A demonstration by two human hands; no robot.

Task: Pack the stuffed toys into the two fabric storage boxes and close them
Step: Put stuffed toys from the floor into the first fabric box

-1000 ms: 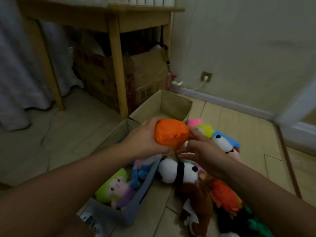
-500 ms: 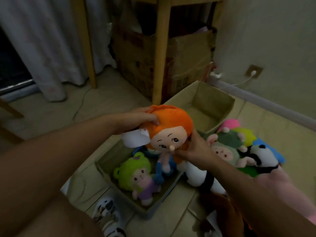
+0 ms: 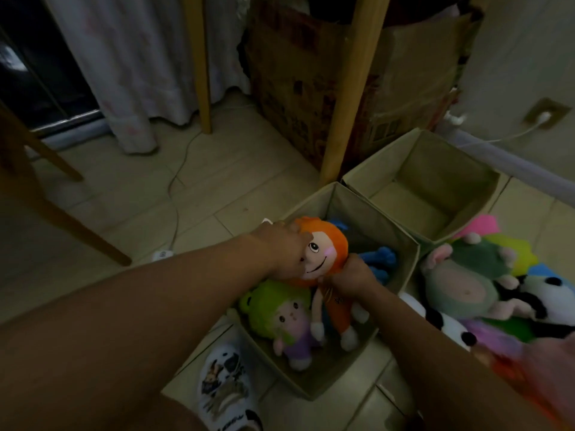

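- Inside the near fabric box (image 3: 314, 385), at its centre, the orange-haired doll (image 3: 323, 253) lies face up, partly over a blue toy (image 3: 381, 259), with the green-hooded doll (image 3: 280, 309) at its 7 o'clock.
- Left hand (image 3: 281, 251) grasps the doll's head; right hand (image 3: 353, 276) clenches its neck and shoulder.
- Press the doll flat into the free space beside the green-hooded doll before letting go; a raised head would likely obstruct closing.
- The far fabric box (image 3: 466, 213), at 1 o'clock, holds nothing visible.
- Loose toys (image 3: 466, 284) wait on the floor at 3 o'clock.
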